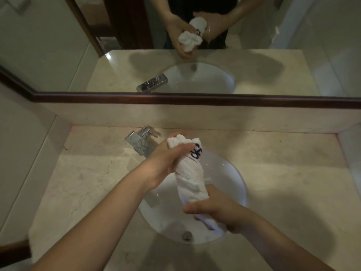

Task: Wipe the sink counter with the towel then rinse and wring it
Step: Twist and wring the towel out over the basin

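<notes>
Two bare hands hold a white terry-cloth towel (pixel 190 178), twisted into a thick roll, over the white oval ceramic sink basin (pixel 232 173). The left hand (pixel 166 163) grips the far, upper end of the roll. Its fingers (pixel 184 148) are curled tight over the cloth just beside a dark blue embroidered mark (pixel 196 153), and a bunched tuft of towel sticks out beyond that grip. The right hand (pixel 220 212) grips the near, lower end, with its fingers wrapped round the cloth and the thumb lying across it. The roll runs tilted between the two grips. The basin is sunk into a beige marble desk (pixel 283 173) and has a round metal drain (pixel 187 235) at its near side. A square chrome faucet (pixel 139 142) stands on the desk at the basin's far left, just behind the left hand. A dark wood-framed mirror (pixel 195 99) above the backsplash reflects the hands and towel.
</notes>
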Tool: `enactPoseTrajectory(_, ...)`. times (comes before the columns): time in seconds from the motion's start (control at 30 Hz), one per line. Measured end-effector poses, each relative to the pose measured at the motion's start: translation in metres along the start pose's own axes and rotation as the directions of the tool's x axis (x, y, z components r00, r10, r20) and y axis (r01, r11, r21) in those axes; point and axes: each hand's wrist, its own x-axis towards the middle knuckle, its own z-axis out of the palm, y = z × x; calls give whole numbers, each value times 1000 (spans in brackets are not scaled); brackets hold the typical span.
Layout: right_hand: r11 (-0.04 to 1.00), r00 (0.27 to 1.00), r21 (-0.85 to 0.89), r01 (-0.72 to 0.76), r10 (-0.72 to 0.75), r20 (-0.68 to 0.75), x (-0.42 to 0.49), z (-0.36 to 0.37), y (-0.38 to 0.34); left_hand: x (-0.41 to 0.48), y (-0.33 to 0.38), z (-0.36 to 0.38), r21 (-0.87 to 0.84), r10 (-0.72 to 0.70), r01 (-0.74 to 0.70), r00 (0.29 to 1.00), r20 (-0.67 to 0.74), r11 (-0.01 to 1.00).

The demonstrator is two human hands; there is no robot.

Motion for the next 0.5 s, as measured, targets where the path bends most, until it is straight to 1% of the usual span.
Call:
enactPoseTrajectory(0.03,993,996,-122,-1,-10,-86,0,-4,-2,-3,6,1,95,7,1,997,-78,995)
enactPoseTrajectory(0.1,966,978,-258,-32,-23,-209,0,-9,-5,-8,17,7,242,77,-20,971,-227,970)
enactPoseTrajectory(0.17,911,950,-411,-48,-85,-299,0,-8,-8,-11,23,18,306,125,-31,948,-292,951)
enactPoseTrajectory(0.27,755,880,-644,-119,-220,-420,1,3,-8,-8,28,42,301,136,-10,905,-403,954)
enactPoseTrajectory(0.33,657,820,-733,-178,-312,-480,1,15,-8,-5,31,51,338,115,68,862,-493,939)
enactPoseTrajectory(0.4,563,778,-800,-207,-402,-484,0,28,-8,1,28,50,351,77,140,840,-537,926)
enactPoseTrajectory(0.47,535,776,-814,-228,-404,-484,-4,35,-11,8,21,42,253,37,118,844,-535,960)
enactPoseTrajectory(0.5,562,792,-798,-215,-377,-480,-6,35,-13,8,18,38,172,12,96,841,-542,980)
